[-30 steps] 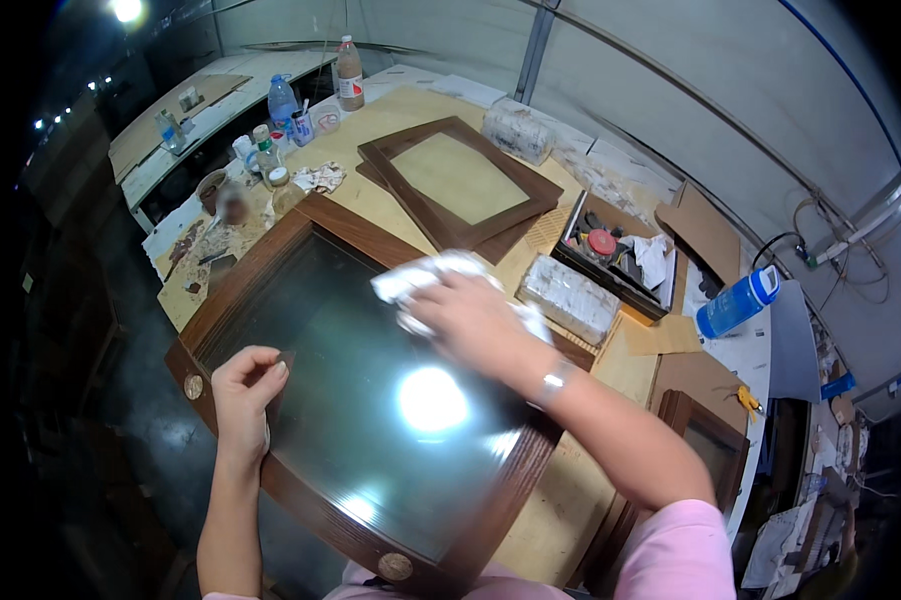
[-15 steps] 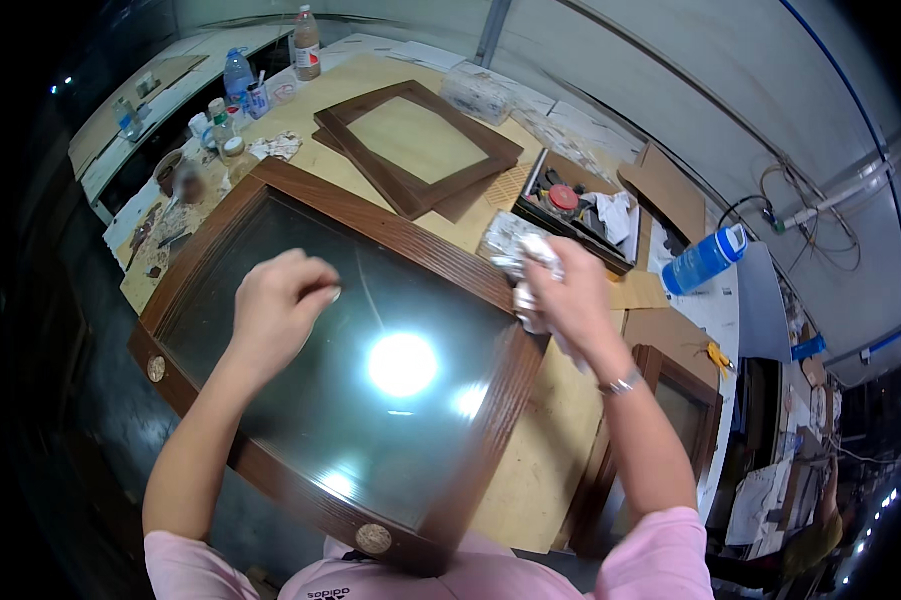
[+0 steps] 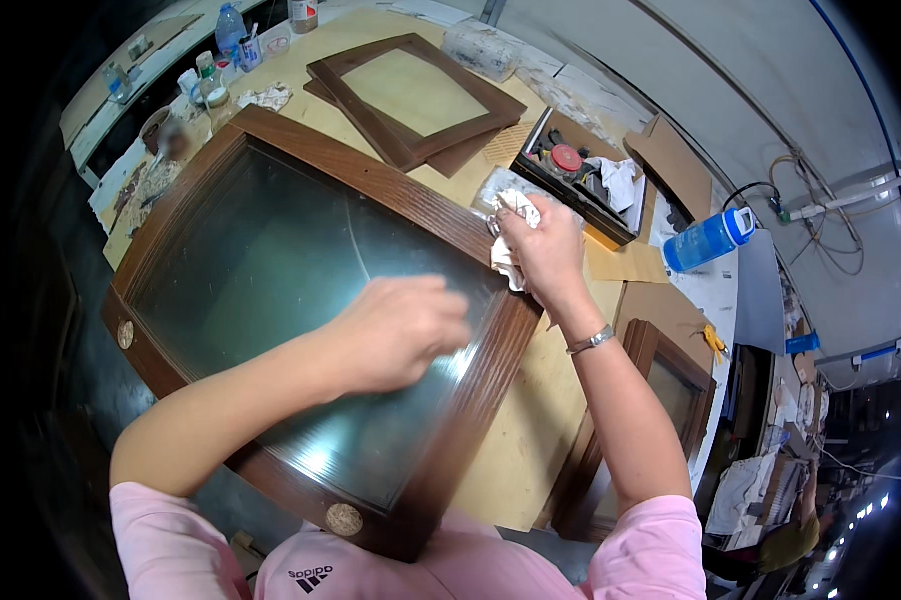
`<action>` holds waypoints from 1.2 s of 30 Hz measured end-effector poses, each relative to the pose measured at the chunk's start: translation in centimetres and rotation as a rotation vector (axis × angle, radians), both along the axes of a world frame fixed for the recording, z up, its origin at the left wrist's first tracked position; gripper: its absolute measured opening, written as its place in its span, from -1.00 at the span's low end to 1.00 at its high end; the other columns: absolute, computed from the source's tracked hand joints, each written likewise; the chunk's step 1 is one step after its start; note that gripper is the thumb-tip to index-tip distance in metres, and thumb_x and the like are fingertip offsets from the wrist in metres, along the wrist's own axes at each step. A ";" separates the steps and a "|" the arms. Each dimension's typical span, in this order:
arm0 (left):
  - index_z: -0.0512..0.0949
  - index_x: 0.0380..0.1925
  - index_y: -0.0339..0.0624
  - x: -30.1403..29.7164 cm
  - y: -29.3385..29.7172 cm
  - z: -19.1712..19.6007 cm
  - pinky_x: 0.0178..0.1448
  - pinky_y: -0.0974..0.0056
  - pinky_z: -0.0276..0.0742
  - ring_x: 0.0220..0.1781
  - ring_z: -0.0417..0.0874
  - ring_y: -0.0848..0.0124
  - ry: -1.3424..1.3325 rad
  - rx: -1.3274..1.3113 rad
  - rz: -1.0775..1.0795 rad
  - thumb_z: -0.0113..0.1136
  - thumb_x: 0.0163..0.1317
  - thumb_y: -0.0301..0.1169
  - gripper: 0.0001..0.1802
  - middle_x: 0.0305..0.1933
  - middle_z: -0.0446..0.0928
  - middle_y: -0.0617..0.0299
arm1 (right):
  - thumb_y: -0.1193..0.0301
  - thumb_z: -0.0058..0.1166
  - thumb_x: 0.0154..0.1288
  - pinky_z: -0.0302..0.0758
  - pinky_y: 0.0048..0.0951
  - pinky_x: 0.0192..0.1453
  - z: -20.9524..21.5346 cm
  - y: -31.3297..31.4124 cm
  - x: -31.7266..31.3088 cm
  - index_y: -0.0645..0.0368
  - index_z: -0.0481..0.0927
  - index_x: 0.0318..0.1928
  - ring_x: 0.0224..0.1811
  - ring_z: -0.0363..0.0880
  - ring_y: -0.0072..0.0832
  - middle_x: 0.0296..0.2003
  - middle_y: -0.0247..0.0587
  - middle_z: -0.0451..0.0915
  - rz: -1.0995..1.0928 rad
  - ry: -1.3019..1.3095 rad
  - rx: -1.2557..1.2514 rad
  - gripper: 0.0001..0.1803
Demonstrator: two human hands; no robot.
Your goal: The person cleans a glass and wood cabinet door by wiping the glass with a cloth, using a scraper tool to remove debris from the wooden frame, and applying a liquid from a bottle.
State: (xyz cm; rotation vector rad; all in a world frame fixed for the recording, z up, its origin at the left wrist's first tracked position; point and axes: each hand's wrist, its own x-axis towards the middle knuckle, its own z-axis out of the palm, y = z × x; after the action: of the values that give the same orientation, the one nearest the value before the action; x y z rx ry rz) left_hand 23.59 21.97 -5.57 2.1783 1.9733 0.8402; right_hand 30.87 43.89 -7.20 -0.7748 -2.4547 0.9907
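A white cloth [image 3: 510, 235] was clutched in the right hand [image 3: 540, 250] at the far edge of the glazed wooden frame [image 3: 270, 270], which lay on the counter [image 3: 530, 420]; the left hand [image 3: 400, 330], its grip loosely curled and empty, was rested on the glass.

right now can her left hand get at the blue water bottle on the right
Probably not: the left hand rests on the framed glass panel, and the blue water bottle lies beyond the right hand, which holds a white cloth.
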 end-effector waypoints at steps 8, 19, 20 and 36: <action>0.64 -0.50 -0.10 1.0 -1.0 -1.3 -0.31 0.08 0.52 -0.32 0.57 0.19 -0.025 0.205 0.154 0.34 -0.01 -0.47 -0.94 -0.41 0.53 0.24 | 0.15 0.17 0.22 0.55 -0.06 -0.15 0.0 -0.8 -0.7 0.20 0.73 -0.26 -0.28 0.68 0.06 -0.39 0.14 0.69 -0.037 0.010 0.044 -0.66; 0.60 -0.53 -0.12 2.6 -2.1 -0.4 -0.22 0.13 0.58 -0.24 0.58 0.23 -0.082 0.078 0.160 0.28 0.00 -0.53 -0.95 -0.41 0.51 0.26 | 0.15 0.17 0.18 0.54 -0.13 -0.20 -0.3 -0.5 -0.6 0.23 0.69 -0.32 -0.36 0.68 -0.03 -0.46 0.05 0.68 -0.056 0.032 0.093 -0.65; 0.60 -0.53 -0.12 2.6 -1.8 -0.5 -0.21 0.13 0.58 -0.24 0.58 0.23 -0.063 0.069 0.141 0.28 0.00 -0.53 -0.95 -0.41 0.51 0.26 | 0.15 0.17 0.18 0.54 -0.14 -0.21 -0.5 -0.3 -0.6 0.23 0.69 -0.32 -0.38 0.68 -0.04 -0.48 0.03 0.68 -0.059 0.048 0.075 -0.65; 0.61 -0.53 -0.09 2.2 -1.5 -1.2 -0.31 0.13 0.58 -0.21 0.56 0.25 -0.097 0.129 0.096 0.21 -0.05 -0.58 -0.89 -0.41 0.51 0.33 | 0.15 0.20 0.20 0.55 -0.16 -0.21 -0.6 0.0 -0.7 0.24 0.69 -0.33 -0.40 0.68 -0.06 -0.48 0.02 0.68 -0.040 0.016 0.157 -0.64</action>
State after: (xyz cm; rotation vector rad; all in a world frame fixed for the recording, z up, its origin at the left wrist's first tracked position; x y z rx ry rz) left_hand 25.77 20.49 -6.76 2.0771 2.0437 1.0938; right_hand 30.19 43.86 -7.85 -0.7574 -2.4581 0.7756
